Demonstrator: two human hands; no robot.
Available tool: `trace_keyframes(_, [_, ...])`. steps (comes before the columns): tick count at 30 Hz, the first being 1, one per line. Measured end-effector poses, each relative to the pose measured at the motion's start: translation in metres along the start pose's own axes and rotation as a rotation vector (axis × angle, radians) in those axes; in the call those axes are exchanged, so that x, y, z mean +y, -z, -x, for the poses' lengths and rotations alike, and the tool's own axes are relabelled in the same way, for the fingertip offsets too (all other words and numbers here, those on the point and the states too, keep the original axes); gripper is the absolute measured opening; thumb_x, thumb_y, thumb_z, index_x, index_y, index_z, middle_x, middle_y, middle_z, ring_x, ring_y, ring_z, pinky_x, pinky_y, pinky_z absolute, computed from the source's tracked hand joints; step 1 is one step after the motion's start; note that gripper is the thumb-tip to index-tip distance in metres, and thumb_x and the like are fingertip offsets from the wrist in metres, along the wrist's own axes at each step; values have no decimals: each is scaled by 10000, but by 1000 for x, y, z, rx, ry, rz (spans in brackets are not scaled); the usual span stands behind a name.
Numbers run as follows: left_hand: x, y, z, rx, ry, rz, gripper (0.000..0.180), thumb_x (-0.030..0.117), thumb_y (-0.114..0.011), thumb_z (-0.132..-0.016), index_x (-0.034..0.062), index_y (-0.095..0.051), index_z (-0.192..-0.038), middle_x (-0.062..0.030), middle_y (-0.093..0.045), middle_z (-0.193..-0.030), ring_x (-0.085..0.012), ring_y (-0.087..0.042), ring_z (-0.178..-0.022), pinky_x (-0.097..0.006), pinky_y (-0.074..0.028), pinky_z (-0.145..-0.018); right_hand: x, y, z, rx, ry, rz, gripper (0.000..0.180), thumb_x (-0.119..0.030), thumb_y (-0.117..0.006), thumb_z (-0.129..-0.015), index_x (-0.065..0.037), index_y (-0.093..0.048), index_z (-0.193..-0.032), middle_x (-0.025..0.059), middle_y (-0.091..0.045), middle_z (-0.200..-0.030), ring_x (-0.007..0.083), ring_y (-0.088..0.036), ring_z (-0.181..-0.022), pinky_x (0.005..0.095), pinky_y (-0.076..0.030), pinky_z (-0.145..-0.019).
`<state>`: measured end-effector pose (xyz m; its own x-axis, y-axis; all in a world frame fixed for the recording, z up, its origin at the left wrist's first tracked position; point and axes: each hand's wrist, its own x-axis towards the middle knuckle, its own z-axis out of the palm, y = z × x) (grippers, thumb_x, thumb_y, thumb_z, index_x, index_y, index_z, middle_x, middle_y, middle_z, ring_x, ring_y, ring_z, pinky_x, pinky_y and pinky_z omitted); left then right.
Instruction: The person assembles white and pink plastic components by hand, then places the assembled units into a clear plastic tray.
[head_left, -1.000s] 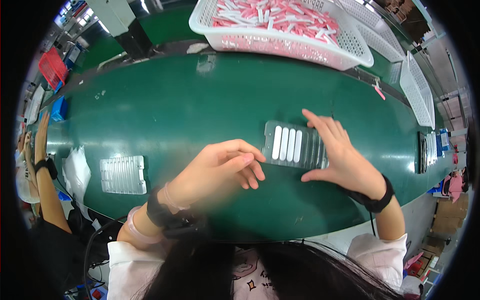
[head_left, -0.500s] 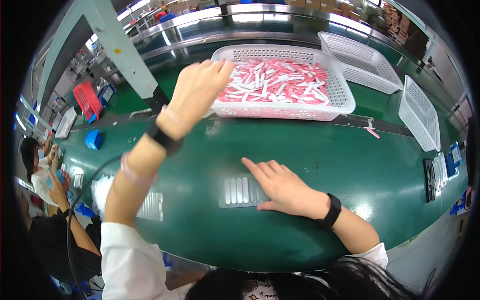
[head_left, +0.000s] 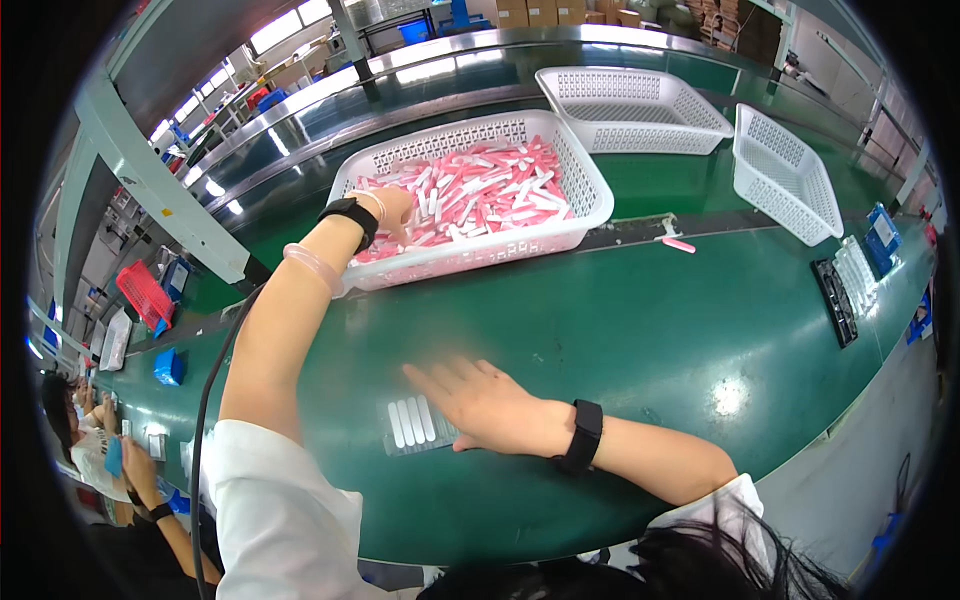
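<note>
My left hand point(head_left: 397, 210) reaches into the left part of a white perforated basket point(head_left: 590, 190). Its fingers point down into a heap of slim pink and white sticks point(head_left: 490, 185), and their tips are hidden. Below, on the green table, lies a clear slotted plastic tray point(head_left: 405, 448) with several white sticks point(head_left: 410, 421) side by side in its left slots. My right hand point(head_left: 490, 405) is open, palm down with fingers stretched out and slightly blurred, over the right part of this tray and covering it there.
Two more white baskets point(head_left: 640, 138) point(head_left: 790, 180) stand at the back right. A single pink stick point(head_left: 679, 245) lies near them. Black and clear trays point(head_left: 835, 303) sit at the right edge. At the left are a metal post point(head_left: 170, 190), a cable point(head_left: 208, 390), a red basket point(head_left: 145, 295) and co-workers.
My left hand has come down from above the basket's left rim into the heap of sticks. My right hand stays by the tray. The whole view has shifted and turned.
</note>
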<state>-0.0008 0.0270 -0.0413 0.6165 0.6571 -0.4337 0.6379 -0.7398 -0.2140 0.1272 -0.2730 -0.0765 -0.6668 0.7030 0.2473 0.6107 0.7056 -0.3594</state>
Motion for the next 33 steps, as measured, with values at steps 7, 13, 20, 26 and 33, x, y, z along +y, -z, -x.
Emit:
trace_keyframes(7, [3,3,14,58,-76,17,307,224,-690,-588,-8,-584,-760,-144,-580,-673,-260,-561,-651,-340,-424,-597,2,2,1,-29,-1,25,917,-216,-755,-555,46,-244,-1270,146,-454,-1035,284,-458,-936,367,-418,-765])
trace_keyframes(13, [-8,20,34,288,-90,261,270,188,-619,-659,-41,-505,-744,-146,-544,-695,-231,-503,-597,-338,-416,-601,-2,4,1,-52,-5,20,850,-185,-723,-573,19,-261,-1256,137,-443,-1023,277,-445,-915,361,-408,-766])
trace_keyframes(20, [1,37,52,304,104,848,207,153,-558,-750,-28,-484,-817,-48,-480,-683,-116,-491,-612,-271,-424,-487,0,3,1,-46,-9,35,841,-190,-719,-585,21,-260,-1256,136,-441,-1016,281,-442,-909,362,-403,-779])
trace_keyframes(26, [-1,48,65,243,47,1570,93,67,-452,-842,-8,-464,-897,-48,-501,-749,-114,-496,-655,-268,-442,-542,-2,5,2,-67,-5,33,831,-185,-716,-592,20,-261,-1257,137,-439,-1003,283,-440,-910,364,-404,-783])
trace_keyframes(33, [60,58,125,432,-172,1823,168,112,-450,-866,6,-438,-996,-87,-534,-929,-97,-484,-658,-204,-390,-534,-11,13,4,-119,-16,105,849,-137,-716,-573,29,-252,-1264,150,-439,-993,288,-448,-899,366,-418,-764])
